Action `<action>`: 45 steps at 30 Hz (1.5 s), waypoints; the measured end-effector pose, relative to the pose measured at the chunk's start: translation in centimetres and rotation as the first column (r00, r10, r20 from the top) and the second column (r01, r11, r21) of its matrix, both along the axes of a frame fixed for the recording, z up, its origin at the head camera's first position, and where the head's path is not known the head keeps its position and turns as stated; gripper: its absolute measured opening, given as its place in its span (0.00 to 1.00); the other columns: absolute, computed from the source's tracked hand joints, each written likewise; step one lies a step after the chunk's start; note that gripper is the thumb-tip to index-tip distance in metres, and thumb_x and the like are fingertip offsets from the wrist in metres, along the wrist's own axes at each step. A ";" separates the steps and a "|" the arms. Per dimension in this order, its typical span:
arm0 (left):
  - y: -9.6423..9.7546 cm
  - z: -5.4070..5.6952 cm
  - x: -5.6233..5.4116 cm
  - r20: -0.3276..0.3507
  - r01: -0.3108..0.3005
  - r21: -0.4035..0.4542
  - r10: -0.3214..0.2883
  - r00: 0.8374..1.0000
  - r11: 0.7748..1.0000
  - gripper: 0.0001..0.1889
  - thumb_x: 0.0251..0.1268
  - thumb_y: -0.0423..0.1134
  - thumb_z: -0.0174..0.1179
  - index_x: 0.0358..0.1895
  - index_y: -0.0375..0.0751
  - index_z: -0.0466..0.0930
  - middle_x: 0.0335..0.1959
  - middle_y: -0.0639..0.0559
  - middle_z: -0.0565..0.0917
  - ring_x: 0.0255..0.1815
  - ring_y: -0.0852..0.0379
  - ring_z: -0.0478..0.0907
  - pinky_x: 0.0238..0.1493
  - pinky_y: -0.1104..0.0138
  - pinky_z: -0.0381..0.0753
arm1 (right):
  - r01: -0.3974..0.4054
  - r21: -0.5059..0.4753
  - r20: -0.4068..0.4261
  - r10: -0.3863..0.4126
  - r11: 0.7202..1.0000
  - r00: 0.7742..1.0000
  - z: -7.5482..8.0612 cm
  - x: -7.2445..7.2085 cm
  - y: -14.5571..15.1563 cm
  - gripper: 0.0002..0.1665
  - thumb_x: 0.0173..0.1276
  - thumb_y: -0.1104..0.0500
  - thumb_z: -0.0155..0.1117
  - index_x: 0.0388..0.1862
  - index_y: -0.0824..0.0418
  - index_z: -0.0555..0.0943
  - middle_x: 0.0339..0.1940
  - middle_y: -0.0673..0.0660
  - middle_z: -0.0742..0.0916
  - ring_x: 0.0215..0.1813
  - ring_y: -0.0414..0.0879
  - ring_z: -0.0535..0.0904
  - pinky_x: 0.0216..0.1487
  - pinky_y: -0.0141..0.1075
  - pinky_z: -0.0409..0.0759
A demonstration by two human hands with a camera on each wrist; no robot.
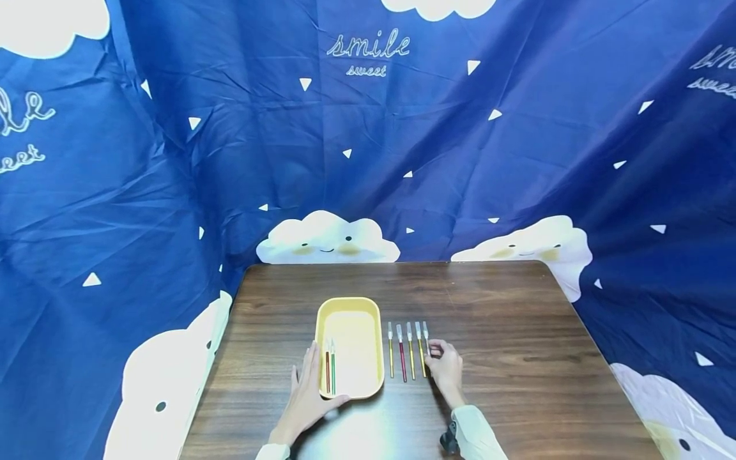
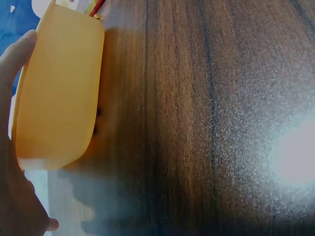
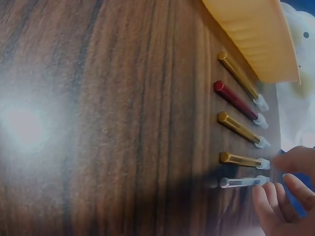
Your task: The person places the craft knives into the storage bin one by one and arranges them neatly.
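Note:
My left hand point(image 1: 306, 397) rests against the near left corner of a yellow tray point(image 1: 379, 358), fingers straight along its left side and thumb along the near rim. In the tray lie a red pen-like tool point(image 1: 328, 372) and a green one point(image 1: 333, 374). My right hand point(image 1: 445, 369) is over a silver pen-like tool with a clear cap point(image 3: 238, 182), at the right end of a row. In the right wrist view its fingertips are right at the cap, with thumb and fingers apart. That tool lies beside a yellow one point(image 3: 240, 159); my hand hides part of it in the head view.
The row continues left with a yellow tool point(image 1: 411, 361), a red one point(image 1: 402, 361) and another yellow one point(image 1: 391, 359), next to the tray's right wall. All lie parallel, caps pointing away, on a brown wooden table point(image 1: 517, 358). A blue curtain point(image 1: 368, 160) hangs behind.

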State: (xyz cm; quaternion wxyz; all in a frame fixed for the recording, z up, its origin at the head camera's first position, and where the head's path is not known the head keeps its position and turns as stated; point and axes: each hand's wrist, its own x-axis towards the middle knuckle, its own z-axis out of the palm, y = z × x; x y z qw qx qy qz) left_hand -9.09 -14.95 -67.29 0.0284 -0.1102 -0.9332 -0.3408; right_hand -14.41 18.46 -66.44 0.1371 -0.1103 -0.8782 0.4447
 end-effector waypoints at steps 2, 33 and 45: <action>0.0 0.0 0.0 -0.003 -0.005 -0.003 0.005 1.000 1.000 0.69 0.54 0.64 0.78 0.86 0.32 0.42 0.88 0.37 0.44 0.84 0.28 0.48 0.73 0.22 0.42 | 0.006 0.012 -0.005 -0.006 1.000 1.000 -0.1 0.0 0.1 0.20 0.53 0.75 0.74 0.47 0.71 0.88 0.42 0.66 0.90 0.44 0.61 0.90 0.58 0.57 0.82; 0.0 -0.5 0.0 0.000 -0.018 0.031 0.018 1.000 0.999 0.69 0.54 0.67 0.76 0.87 0.35 0.42 0.88 0.39 0.44 0.85 0.31 0.47 0.72 0.21 0.41 | 0.026 0.094 0.085 -0.034 0.995 0.996 -1.7 -0.5 0.6 0.28 0.44 0.69 0.75 0.50 0.67 0.86 0.37 0.59 0.92 0.44 0.63 0.89 0.49 0.57 0.79; 0.1 -0.5 0.0 0.002 -0.014 0.042 0.014 1.000 0.999 0.68 0.54 0.63 0.78 0.86 0.35 0.42 0.88 0.40 0.43 0.85 0.29 0.47 0.71 0.20 0.40 | 0.057 0.097 0.110 -0.068 0.994 0.992 -1.5 -0.3 0.4 0.27 0.45 0.66 0.76 0.50 0.67 0.89 0.34 0.56 0.93 0.44 0.64 0.88 0.47 0.56 0.79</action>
